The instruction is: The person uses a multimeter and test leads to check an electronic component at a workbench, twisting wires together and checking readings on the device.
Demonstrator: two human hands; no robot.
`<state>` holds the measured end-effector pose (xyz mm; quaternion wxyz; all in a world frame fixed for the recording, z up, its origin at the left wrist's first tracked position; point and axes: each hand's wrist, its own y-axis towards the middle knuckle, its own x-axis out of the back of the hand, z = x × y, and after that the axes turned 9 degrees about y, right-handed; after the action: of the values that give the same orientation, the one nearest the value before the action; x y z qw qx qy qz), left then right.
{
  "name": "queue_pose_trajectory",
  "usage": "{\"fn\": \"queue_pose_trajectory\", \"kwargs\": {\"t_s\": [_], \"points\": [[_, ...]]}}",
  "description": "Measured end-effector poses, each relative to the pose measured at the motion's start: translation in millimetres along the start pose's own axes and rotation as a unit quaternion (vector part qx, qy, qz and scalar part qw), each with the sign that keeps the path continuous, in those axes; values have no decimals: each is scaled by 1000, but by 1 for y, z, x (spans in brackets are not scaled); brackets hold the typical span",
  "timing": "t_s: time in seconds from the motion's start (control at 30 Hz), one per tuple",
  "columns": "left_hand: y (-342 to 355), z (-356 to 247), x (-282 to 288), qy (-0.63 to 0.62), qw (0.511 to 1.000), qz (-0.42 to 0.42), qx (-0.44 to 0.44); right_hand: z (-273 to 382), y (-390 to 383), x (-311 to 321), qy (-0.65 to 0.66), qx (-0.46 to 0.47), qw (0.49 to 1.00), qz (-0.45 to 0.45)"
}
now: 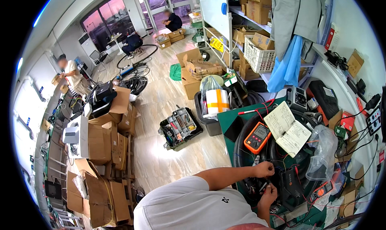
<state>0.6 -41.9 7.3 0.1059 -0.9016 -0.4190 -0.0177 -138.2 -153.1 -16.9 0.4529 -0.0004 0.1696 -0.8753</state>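
Observation:
My left hand [264, 169] is over the green-topped bench with its fingers curled together in a pinch; whatever is between them is too small to make out. Just nearer, my right hand [268, 196] closes on a small dark piece with a silvery end [263, 186]. Around both hands lies a thick coiled black cable [238, 149] with thin loose wires. Beyond the left hand are an orange handheld meter [257, 137] and an open notebook [287, 128] with handwriting. A black device [291, 185] sits to the right of my hands, near a smaller orange multimeter [321, 191].
Clear plastic bags [323, 151] and red test leads lie on the bench [230, 124]. An open toolbox [179, 127] stands on the floor to the left. Cardboard boxes [100, 143] are stacked further left. Three other people are farther off, one standing [71, 75].

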Motion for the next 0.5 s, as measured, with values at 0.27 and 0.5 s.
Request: {"fn": "queue_pose_trajectory", "kwargs": {"t_s": [0.27,0.5], "points": [[-1,-3,1,-14,1000,9,13,4,-2,-2,0,-1,1000,1],[-1,-3,1,-22,1000,11,19,4,-2,-2,8,-6,1000,0]]}}
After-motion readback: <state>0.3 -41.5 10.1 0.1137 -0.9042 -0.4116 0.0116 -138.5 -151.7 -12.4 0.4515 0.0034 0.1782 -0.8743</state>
